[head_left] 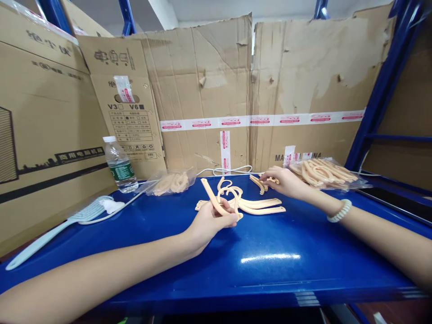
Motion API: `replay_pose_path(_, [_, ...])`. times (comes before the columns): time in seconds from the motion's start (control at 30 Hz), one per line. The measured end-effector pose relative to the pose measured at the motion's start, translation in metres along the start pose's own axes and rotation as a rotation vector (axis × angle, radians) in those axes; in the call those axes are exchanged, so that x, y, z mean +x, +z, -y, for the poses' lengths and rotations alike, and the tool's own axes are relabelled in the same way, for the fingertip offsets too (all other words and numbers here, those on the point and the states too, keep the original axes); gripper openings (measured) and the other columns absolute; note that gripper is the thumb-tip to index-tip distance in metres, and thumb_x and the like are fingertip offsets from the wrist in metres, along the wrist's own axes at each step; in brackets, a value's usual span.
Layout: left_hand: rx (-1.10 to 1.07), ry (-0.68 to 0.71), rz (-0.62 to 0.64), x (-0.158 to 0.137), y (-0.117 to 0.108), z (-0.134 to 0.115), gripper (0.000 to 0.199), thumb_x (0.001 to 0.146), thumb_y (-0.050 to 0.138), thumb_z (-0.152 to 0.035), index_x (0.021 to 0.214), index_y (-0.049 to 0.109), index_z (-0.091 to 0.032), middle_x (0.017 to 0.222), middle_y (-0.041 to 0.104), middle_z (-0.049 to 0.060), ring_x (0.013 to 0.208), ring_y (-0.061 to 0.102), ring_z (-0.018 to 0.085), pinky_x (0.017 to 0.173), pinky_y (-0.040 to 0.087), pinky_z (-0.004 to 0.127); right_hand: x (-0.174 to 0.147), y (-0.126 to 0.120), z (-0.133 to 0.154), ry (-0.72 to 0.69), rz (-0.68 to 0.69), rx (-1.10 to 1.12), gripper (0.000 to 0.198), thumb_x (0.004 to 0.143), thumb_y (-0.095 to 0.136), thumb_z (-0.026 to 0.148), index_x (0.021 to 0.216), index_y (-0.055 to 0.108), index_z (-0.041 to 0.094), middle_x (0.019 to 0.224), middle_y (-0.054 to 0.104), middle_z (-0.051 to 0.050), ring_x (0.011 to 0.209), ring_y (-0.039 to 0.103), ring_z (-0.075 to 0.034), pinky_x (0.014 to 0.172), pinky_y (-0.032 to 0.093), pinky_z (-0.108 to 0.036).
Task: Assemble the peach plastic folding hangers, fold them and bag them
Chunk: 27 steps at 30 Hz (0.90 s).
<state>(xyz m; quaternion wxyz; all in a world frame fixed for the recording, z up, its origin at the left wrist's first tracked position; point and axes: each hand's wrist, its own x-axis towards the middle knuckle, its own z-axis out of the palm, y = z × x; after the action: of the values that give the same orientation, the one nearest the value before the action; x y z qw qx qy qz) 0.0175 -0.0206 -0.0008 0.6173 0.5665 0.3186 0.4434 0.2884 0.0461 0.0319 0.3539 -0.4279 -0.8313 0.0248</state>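
Observation:
My left hand (212, 218) is closed around a curved beige strip (211, 193) with a small hole at its upper end. Its lower end, near my fingertips, meets a looped beige piece (232, 193); I cannot tell whether they are joined. Just behind that hand, several long beige strips (263, 205) lie on the blue table. My right hand (283, 180) reaches to a small heap of short beige pieces (258, 183) farther back. Its fingers are bent down and drawn together over the heap. Whatever is between those fingertips is hidden.
Clear bags of beige pieces lie at the back left (172, 182) and right (326, 173). A water bottle (121, 168) and a pale blue brush (67, 222) stand and lie left. A white cable (232, 170) runs along cardboard walls (202, 90). A dark flat object (398, 204) rests right.

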Motion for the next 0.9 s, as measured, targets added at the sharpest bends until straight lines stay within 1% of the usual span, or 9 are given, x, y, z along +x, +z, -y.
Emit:
replay_pose_path(0.13, [0.003, -0.053, -0.016, 0.0, 0.001, -0.002, 0.037, 0.061, 0.083, -0.024, 0.078, 0.052, -0.015, 0.072, 0.064, 0.0, 0.07, 0.068, 0.015, 0.07, 0.051, 0.026, 0.001, 0.008, -0.019, -0.137, 0.21, -0.081, 0.019, 0.079, 0.059, 0.02, 0.092, 0.073, 0.021, 0.096, 0.067, -0.01, 0.093, 0.056, -0.026, 0.085, 0.042, -0.041])
replay_pose_path(0.2, [-0.017, -0.068, -0.024, 0.0, 0.0, -0.003, 0.036, 0.06, 0.084, -0.024, 0.078, 0.054, -0.014, 0.071, 0.065, 0.0, 0.071, 0.069, 0.016, 0.071, 0.052, 0.026, 0.001, 0.015, -0.022, -0.154, 0.245, -0.076, 0.018, 0.079, 0.058, 0.017, 0.088, 0.072, 0.02, 0.095, 0.067, -0.01, 0.093, 0.057, -0.025, 0.085, 0.042, -0.04])
replay_pose_path(0.33, [-0.031, -0.055, 0.002, 0.001, -0.002, -0.002, 0.033, 0.059, 0.085, -0.024, 0.078, 0.061, -0.012, 0.073, 0.068, 0.002, 0.072, 0.069, 0.014, 0.074, 0.052, 0.024, 0.002, 0.022, -0.021, -0.149, 0.233, -0.058, 0.015, 0.081, 0.054, 0.017, 0.076, 0.069, 0.019, 0.081, 0.066, -0.007, 0.082, 0.058, -0.021, 0.079, 0.043, -0.037])
replay_pose_path(0.43, [-0.049, -0.047, -0.01, 0.002, -0.002, -0.001, 0.033, 0.057, 0.086, -0.024, 0.077, 0.063, -0.012, 0.072, 0.068, 0.002, 0.072, 0.069, 0.014, 0.074, 0.051, 0.024, 0.002, 0.018, -0.013, -0.078, 0.124, -0.005, 0.016, 0.084, 0.051, 0.021, 0.081, 0.066, 0.019, 0.082, 0.066, -0.007, 0.076, 0.059, -0.019, 0.072, 0.045, -0.035])
replay_pose_path(0.5, [-0.064, -0.045, -0.023, 0.002, -0.002, -0.001, 0.033, 0.057, 0.086, -0.024, 0.078, 0.063, -0.013, 0.072, 0.068, 0.001, 0.073, 0.068, 0.014, 0.075, 0.051, 0.024, 0.0, 0.013, -0.001, 0.034, 0.004, 0.145, 0.016, 0.087, 0.052, 0.028, 0.087, 0.064, 0.018, 0.079, 0.066, -0.005, 0.066, 0.058, -0.016, 0.063, 0.046, -0.032])
replay_pose_path(0.57, [-0.073, -0.048, -0.029, 0.001, -0.002, -0.001, 0.033, 0.057, 0.086, -0.025, 0.079, 0.063, -0.013, 0.072, 0.068, 0.001, 0.074, 0.068, 0.014, 0.076, 0.051, 0.025, -0.004, 0.009, 0.015, 0.142, -0.095, 0.379, 0.019, 0.086, 0.056, 0.036, 0.091, 0.063, 0.018, 0.075, 0.067, -0.004, 0.059, 0.059, -0.015, 0.057, 0.047, -0.029])
replay_pose_path(0.67, [-0.083, -0.057, -0.028, 0.001, -0.001, -0.002, 0.034, 0.058, 0.086, -0.025, 0.08, 0.063, -0.013, 0.073, 0.068, 0.002, 0.074, 0.068, 0.015, 0.078, 0.051, 0.026, -0.01, 0.006, 0.043, 0.24, -0.178, 0.73, 0.027, 0.08, 0.067, 0.042, 0.093, 0.065, 0.018, 0.083, 0.071, -0.005, 0.072, 0.066, -0.017, 0.068, 0.052, -0.03])
replay_pose_path(0.77, [-0.078, -0.053, -0.024, 0.002, -0.002, -0.002, 0.033, 0.058, 0.085, -0.024, 0.08, 0.062, -0.013, 0.073, 0.067, 0.001, 0.074, 0.068, 0.015, 0.078, 0.05, 0.027, -0.017, 0.008, 0.065, 0.334, -0.21, 0.99, 0.028, 0.074, 0.074, 0.041, 0.088, 0.07, 0.018, 0.097, 0.071, -0.007, 0.087, 0.067, -0.019, 0.082, 0.053, -0.031])
replay_pose_path(0.9, [-0.018, -0.004, -0.002, 0.003, -0.003, 0.001, 0.03, 0.059, 0.083, -0.02, 0.079, 0.062, -0.013, 0.073, 0.067, 0.001, 0.073, 0.066, 0.013, 0.075, 0.047, 0.025, -0.025, 0.016, 0.076, 0.47, -0.181, 1.145, 0.025, 0.064, 0.082, 0.029, 0.084, 0.07, 0.019, 0.092, 0.07, -0.003, 0.076, 0.066, -0.013, 0.076, 0.054, -0.027])
